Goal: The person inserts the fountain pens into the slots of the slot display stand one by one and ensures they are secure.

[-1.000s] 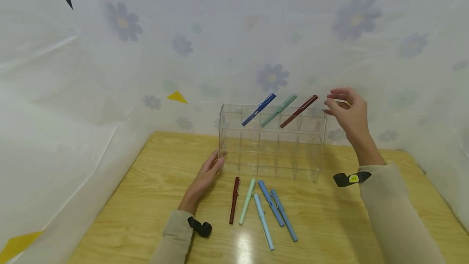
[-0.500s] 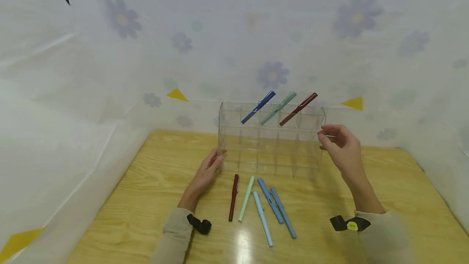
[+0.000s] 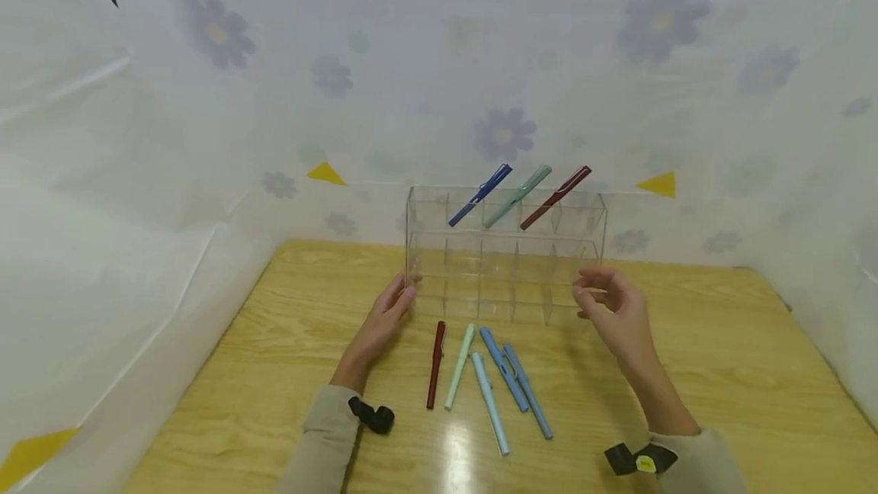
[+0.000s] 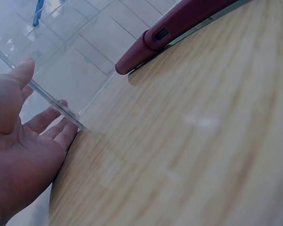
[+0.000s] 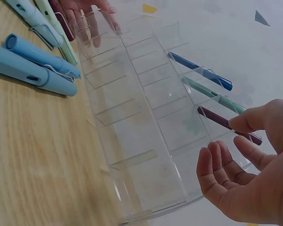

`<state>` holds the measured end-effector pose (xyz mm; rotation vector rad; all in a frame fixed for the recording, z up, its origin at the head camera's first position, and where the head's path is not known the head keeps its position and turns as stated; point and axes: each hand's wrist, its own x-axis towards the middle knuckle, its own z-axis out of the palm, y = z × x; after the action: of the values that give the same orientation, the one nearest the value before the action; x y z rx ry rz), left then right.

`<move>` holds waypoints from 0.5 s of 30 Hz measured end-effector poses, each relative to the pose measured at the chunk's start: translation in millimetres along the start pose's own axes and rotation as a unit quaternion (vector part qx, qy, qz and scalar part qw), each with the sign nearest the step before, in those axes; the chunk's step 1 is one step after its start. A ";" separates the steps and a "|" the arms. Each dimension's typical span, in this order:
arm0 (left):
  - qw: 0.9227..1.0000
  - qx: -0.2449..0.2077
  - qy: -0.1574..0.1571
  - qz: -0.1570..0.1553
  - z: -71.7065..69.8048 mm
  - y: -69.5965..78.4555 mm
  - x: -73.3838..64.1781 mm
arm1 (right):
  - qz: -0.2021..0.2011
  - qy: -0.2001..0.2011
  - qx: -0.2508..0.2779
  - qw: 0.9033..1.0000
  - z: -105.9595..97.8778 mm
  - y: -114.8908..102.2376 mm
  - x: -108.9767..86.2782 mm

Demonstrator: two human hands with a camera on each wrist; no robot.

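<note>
A clear acrylic pen rack [image 3: 507, 233] with divided compartments stands on the table. My left hand [image 3: 377, 330] holds its left side, the thumb on the near side of the panel edge and the fingers beyond, as the left wrist view shows. My right hand [image 3: 617, 319] hovers by the rack's right end with loosely curled fingers and nothing between them; in the right wrist view, the rack's top tier lies just past the fingertips [image 5: 205, 157]. Three pens lean in that top tier: dark blue [image 3: 482, 194], teal [image 3: 518, 195] and maroon [image 3: 557, 197].
In front of the rack on the wooden table [image 3: 274, 372] lie several pens: maroon [image 3: 436, 364], pale green [image 3: 459, 368], light blue [image 3: 490, 402], and two medium blue ones side by side, a left one [image 3: 504, 369] and a right one [image 3: 528, 391]. A flowered curtain [image 3: 425, 97] hangs behind.
My right hand has come down from beside the rack's upper right corner, moving nearer and slightly left. The left hand, rack and pens keep their places; the head view tilts slightly.
</note>
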<state>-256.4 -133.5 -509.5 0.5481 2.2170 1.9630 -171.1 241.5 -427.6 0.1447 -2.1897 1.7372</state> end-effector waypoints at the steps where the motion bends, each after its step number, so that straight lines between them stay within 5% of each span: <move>1: 1.000 0.000 -0.001 -0.001 0.0 0.4 0.0 | 0.002 -0.003 -0.002 1.000 1.6 1.3 -2.0; 15: 1.000 -0.012 -0.004 0.009 -0.2 0.9 2.1 | 0.078 -0.092 -0.016 0.993 29.7 27.5 -32.2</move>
<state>-258.3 -132.8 -508.3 0.5731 2.1882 1.9895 -154.8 215.7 -469.3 0.1343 -2.4182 1.8345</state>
